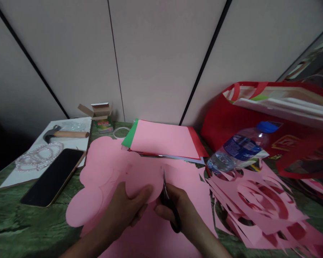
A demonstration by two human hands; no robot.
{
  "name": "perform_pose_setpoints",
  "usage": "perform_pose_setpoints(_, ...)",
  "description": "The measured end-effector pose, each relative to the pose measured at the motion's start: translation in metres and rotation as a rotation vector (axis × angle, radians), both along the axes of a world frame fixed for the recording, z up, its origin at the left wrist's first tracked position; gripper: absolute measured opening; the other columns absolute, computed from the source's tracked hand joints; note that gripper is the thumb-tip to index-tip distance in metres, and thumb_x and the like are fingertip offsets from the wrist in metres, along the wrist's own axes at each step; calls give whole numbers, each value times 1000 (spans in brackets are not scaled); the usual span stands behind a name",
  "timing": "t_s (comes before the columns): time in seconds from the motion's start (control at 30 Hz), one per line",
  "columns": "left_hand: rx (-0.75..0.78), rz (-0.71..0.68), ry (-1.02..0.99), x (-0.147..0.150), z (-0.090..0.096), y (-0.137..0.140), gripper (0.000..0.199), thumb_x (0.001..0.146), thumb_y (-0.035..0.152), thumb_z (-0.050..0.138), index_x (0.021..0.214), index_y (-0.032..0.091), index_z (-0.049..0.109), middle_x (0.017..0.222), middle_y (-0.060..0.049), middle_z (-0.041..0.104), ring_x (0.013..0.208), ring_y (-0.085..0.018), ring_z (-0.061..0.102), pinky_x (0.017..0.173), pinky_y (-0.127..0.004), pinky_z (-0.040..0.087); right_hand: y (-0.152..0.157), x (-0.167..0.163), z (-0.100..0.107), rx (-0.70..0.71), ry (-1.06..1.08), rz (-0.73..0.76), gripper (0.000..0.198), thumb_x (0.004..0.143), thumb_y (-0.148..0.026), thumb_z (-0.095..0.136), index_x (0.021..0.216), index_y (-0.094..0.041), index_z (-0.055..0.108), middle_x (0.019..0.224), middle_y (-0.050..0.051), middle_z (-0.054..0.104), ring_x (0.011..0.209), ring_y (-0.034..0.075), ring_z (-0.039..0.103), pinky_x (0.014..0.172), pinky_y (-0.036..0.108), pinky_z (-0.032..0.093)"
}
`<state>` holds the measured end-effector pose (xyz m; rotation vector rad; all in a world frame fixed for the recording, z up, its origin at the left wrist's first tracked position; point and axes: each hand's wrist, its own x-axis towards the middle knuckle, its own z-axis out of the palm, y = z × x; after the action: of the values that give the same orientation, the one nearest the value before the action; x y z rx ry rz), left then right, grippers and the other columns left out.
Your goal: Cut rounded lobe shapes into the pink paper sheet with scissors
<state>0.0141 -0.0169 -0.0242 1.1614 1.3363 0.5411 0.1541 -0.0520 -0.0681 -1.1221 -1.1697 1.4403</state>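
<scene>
My left hand [133,204] pinches a round piece of pink paper [142,175] between thumb and fingers. In my right hand [174,206] is a pair of scissors [165,191] with black handles, its blades pointing up and away from me at the right edge of the round piece. Whether the blades touch the paper I cannot tell. Under both hands lies a large pink sheet [193,200]. Several cut pink circles [84,207] overlap to the left of my left hand.
Pink paper offcuts [261,204] with round holes lie at right, beside a tilted water bottle [235,148] and a red bag [231,114]. Coloured paper [164,139] is stacked at the back. A phone [54,177], beads [40,156], hammer [67,134] and small open box [103,123] are left.
</scene>
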Motion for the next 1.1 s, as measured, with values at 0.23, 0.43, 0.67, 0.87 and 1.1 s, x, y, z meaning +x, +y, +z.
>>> perform_pose_setpoints(0.23, 57, -9, 37, -2, -3, 1, 43, 66, 38, 55, 33, 19, 36, 27, 7, 32, 26, -5, 28, 30, -20, 20, 0, 0, -2, -4, -22, 1, 37, 60, -46, 69, 64, -17, 46, 53, -6, 38, 47, 8, 31, 43, 21, 24)
perform_pose_setpoints(0.43, 42, 10, 14, -1, -6, 0, 42, 66, 38, 55, 33, 19, 37, 26, 7, 32, 25, -5, 27, 29, -19, 19, 1, 0, -7, -8, -26, -8, 32, 62, -41, 68, 63, -18, 45, 52, -7, 36, 47, 8, 30, 42, 21, 23)
perform_pose_setpoints(0.67, 74, 23, 12, -1, -7, 0, 44, 67, 37, 54, 31, 19, 35, 25, 7, 30, 24, -5, 26, 29, -19, 19, 1, -1, -6, -112, -24, -31, 20, 61, -26, 66, 66, -16, 50, 48, -7, 41, 43, 7, 33, 41, 20, 26)
perform_pose_setpoints(0.87, 91, 9, 9, -2, -6, 0, 45, 68, 39, 53, 32, 19, 36, 25, 7, 30, 25, -4, 26, 29, -19, 18, 1, -5, 5, -175, -13, -70, 11, 56, -16, 58, 61, -16, 48, 43, -6, 47, 39, 7, 40, 36, 18, 25)
perform_pose_setpoints(1.1, 87, 21, 3, -3, -9, 0, 45, 67, 41, 53, 33, 19, 35, 27, 7, 30, 27, -4, 25, 30, -19, 16, 2, -6, 14, -169, 7, -72, 10, 55, -17, 57, 58, -16, 47, 42, -6, 48, 38, 7, 42, 37, 18, 30)
